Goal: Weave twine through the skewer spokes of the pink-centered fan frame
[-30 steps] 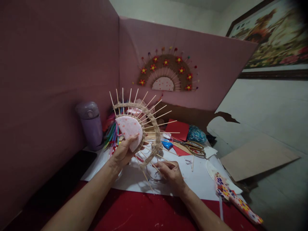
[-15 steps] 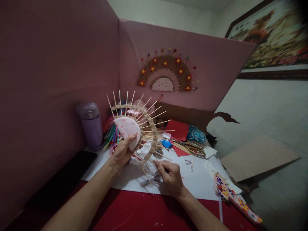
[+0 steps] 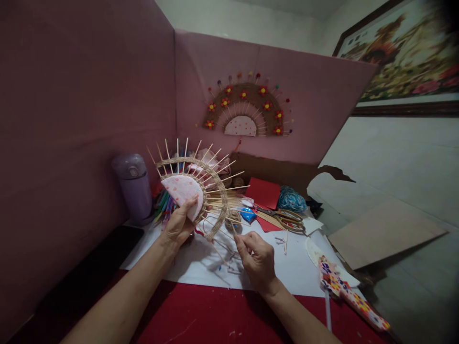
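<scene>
My left hand (image 3: 178, 223) grips a half-round fan (image 3: 181, 191) by its pink dotted centre, thumb on the front face. Thin wooden sticks radiate from that centre, and a band of woven twine (image 3: 218, 184) runs across them in an arc. To the right of the fan's lower end, my right hand (image 3: 256, 258) is closed in a pinch on a thin strand of twine (image 3: 234, 228). Just beyond these fingertips lies a ball of twine (image 3: 233, 219). Where the strand joins the fan is hard to make out.
Scissors (image 3: 287, 219), a blue packet (image 3: 248, 215), red paper (image 3: 263, 192) and blue yarn (image 3: 292, 199) lie behind the hands. A purple bottle (image 3: 134, 191) stands left. A flowered glue gun (image 3: 353, 296) is at right. A finished fan (image 3: 245, 102) hangs on the pink panel.
The fan has shifted slightly left in my left hand. My right hand has moved a little right and up, farther from the fan's lower end.
</scene>
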`<state>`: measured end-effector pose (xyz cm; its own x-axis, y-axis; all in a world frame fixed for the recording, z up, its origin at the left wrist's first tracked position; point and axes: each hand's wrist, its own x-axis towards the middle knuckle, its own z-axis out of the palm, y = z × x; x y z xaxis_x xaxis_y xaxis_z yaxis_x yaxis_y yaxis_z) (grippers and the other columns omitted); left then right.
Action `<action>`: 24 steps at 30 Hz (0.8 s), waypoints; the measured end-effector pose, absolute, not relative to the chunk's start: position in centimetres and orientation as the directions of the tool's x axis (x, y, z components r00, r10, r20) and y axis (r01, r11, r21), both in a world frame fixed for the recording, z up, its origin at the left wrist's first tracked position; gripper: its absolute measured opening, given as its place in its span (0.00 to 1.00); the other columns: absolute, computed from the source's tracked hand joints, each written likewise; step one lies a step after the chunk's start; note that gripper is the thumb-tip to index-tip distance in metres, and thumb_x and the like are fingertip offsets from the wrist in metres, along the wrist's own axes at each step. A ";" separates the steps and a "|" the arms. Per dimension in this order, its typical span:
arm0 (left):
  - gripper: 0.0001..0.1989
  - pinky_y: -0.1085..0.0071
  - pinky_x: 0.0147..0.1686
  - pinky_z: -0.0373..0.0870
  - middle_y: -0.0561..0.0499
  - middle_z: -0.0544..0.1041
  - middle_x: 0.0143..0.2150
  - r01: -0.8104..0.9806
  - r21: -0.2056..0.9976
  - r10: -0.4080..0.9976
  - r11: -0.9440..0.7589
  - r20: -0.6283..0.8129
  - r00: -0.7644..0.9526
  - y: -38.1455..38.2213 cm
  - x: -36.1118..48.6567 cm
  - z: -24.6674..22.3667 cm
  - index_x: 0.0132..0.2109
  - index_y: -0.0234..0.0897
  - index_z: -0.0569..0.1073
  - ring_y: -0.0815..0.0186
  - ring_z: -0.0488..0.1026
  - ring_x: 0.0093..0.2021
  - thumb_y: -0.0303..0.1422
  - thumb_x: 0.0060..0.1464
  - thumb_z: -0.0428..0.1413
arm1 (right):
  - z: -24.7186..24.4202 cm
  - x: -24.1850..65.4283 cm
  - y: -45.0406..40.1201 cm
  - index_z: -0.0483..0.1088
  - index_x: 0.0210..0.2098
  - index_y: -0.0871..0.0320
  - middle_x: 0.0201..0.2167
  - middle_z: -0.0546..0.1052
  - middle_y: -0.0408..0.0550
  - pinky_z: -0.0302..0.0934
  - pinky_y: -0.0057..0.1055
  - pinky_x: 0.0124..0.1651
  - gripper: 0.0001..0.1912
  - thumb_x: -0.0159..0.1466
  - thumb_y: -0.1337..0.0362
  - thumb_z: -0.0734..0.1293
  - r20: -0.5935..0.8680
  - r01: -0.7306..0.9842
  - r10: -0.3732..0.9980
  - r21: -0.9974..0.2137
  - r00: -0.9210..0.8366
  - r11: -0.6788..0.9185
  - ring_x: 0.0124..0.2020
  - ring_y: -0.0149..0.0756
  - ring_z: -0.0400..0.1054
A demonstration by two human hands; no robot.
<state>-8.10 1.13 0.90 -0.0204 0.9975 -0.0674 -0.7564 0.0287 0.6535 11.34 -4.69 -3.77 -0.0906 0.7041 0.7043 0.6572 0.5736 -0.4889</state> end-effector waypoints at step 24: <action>0.07 0.71 0.28 0.73 0.47 0.77 0.28 -0.733 0.679 0.999 0.038 -0.037 0.018 1.2 -7.3 -0.2 0.35 0.29 0.72 0.65 0.75 0.26 0.25 0.45 0.58 | -3.9 11.2 -5.2 0.71 0.33 0.59 0.21 0.71 0.45 0.51 0.26 0.29 0.11 0.64 0.66 0.58 0.650 0.656 0.623 -0.247 -0.434 0.713 0.23 0.29 0.64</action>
<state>-7.30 1.17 -0.20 0.0181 0.9992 -0.0369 -0.7329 0.0384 0.6792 11.25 -5.18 -3.89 -0.4338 0.6235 0.6504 0.6559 0.7135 -0.2465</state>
